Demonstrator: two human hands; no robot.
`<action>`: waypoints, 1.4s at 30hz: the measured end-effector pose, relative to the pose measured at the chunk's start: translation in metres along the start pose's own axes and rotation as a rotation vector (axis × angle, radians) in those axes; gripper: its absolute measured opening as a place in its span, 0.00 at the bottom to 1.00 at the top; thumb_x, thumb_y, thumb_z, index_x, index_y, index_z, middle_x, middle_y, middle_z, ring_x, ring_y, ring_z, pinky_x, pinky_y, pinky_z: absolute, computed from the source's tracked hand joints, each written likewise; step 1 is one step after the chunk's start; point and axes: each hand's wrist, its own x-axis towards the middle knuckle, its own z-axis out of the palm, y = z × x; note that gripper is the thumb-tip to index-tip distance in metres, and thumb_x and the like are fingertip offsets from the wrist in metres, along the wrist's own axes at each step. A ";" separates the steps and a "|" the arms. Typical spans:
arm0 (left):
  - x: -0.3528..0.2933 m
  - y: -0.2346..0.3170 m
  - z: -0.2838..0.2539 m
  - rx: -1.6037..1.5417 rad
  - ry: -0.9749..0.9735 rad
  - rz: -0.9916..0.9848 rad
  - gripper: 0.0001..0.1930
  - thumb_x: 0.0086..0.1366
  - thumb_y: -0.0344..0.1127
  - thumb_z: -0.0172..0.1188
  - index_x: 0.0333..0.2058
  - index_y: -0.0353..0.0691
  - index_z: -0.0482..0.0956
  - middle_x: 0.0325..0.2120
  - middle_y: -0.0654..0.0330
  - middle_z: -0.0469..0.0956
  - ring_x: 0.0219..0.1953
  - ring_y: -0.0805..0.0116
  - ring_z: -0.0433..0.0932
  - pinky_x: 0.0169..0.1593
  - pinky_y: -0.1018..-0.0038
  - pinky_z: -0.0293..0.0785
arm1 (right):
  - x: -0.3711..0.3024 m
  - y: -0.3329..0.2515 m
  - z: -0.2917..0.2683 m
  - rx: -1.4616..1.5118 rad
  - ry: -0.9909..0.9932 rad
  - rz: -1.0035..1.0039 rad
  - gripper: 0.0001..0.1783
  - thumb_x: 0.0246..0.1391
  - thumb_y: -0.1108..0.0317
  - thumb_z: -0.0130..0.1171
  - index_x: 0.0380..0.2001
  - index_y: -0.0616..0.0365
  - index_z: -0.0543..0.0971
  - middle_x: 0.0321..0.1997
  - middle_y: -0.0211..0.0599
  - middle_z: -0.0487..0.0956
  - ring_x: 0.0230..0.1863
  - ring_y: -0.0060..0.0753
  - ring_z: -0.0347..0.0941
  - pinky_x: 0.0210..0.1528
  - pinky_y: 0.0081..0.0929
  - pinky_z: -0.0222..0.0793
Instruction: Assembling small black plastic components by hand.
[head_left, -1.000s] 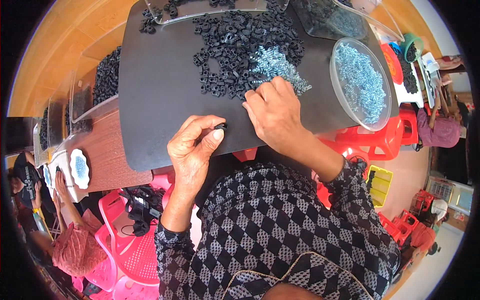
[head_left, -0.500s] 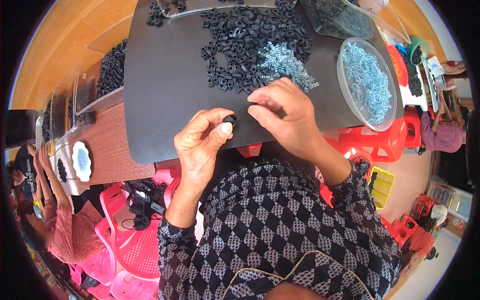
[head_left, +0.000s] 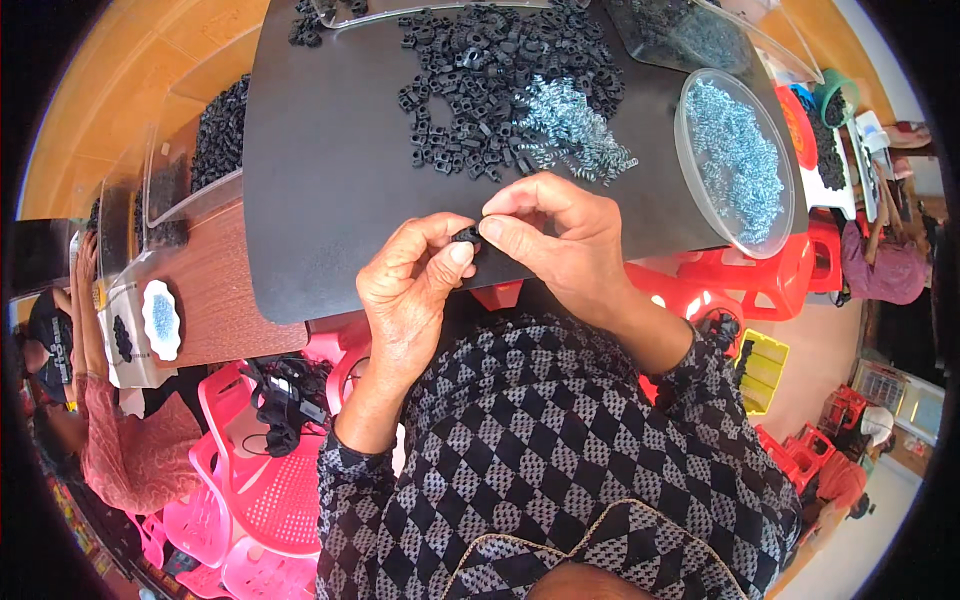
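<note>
Between thumb and forefinger, my left hand (head_left: 412, 280) pinches a small black plastic part (head_left: 465, 235) above the near edge of the dark table. The fingers of my right hand (head_left: 570, 240) are pinched together and meet the right side of that part; whatever lies between their tips is too small or hidden to make out. Beyond my hands spreads a heap of loose black plastic parts (head_left: 460, 110). A pile of small metal springs (head_left: 575, 125) lies against its right side.
To the right, a round clear tub (head_left: 690, 165) holds many springs. Clear bins (head_left: 165, 185) of black parts stand at the left. Pink chairs (head_left: 270, 510) and red stools (head_left: 750, 275) surround the dark table (head_left: 320, 200). Other people sit at both sides.
My right hand has moved left, bringing its pinched fingertips from apart to against the black part. My left hand has shifted slightly right, still holding it. At the left, another person's arms have moved.
</note>
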 end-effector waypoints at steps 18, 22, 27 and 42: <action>0.000 -0.006 0.003 -0.022 0.005 0.006 0.08 0.60 0.26 0.61 0.38 0.30 0.79 0.31 0.62 0.75 0.28 0.78 0.73 0.33 0.83 0.72 | 0.002 0.003 -0.007 0.234 -0.085 0.161 0.03 0.50 0.74 0.62 0.27 0.63 0.79 0.27 0.27 0.79 0.29 0.15 0.73 0.32 0.16 0.70; 0.001 -0.004 0.000 -0.017 -0.001 0.029 0.08 0.60 0.26 0.61 0.38 0.30 0.79 0.30 0.62 0.76 0.28 0.78 0.73 0.34 0.83 0.72 | 0.002 0.003 -0.002 0.229 -0.079 0.165 0.03 0.50 0.75 0.61 0.28 0.63 0.79 0.28 0.28 0.79 0.30 0.15 0.73 0.33 0.16 0.70; 0.006 -0.001 0.005 -0.120 0.048 -0.018 0.09 0.63 0.30 0.60 0.40 0.33 0.76 0.28 0.62 0.78 0.26 0.78 0.73 0.30 0.84 0.70 | -0.001 0.007 -0.001 0.107 0.018 0.052 0.04 0.51 0.75 0.61 0.30 0.64 0.78 0.26 0.28 0.78 0.30 0.16 0.73 0.33 0.18 0.70; 0.020 0.002 0.014 -0.583 0.124 -0.229 0.08 0.64 0.31 0.57 0.38 0.33 0.74 0.31 0.61 0.76 0.33 0.73 0.74 0.40 0.79 0.69 | -0.009 0.003 0.012 -0.700 0.094 -0.770 0.24 0.31 0.70 0.68 0.39 0.63 0.79 0.26 0.31 0.71 0.28 0.34 0.64 0.30 0.28 0.61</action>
